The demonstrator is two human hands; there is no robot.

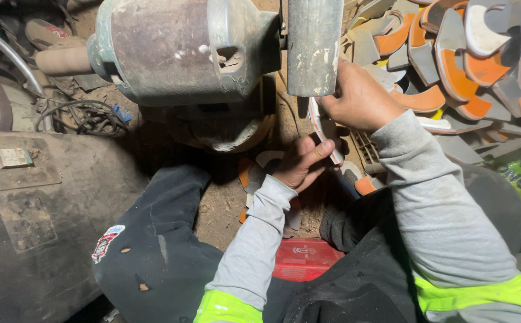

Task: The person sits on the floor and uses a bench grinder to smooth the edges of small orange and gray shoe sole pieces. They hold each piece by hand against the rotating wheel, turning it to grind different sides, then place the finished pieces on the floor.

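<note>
Both hands grip one curved sole piece [326, 134] below the grinding drum [314, 45]: right hand [359, 98] at its upper end, nearer the drum, left hand [301, 161] at its lower end; its long axis runs upright.

Left hand [299, 162] at frame centre, fingers curled, thumb extended upward. Right hand [359, 98] above it, upper centre, fingers apparently closed, though largely hidden. Both forearms rise from bottom edge, grey-sleeved.
</note>
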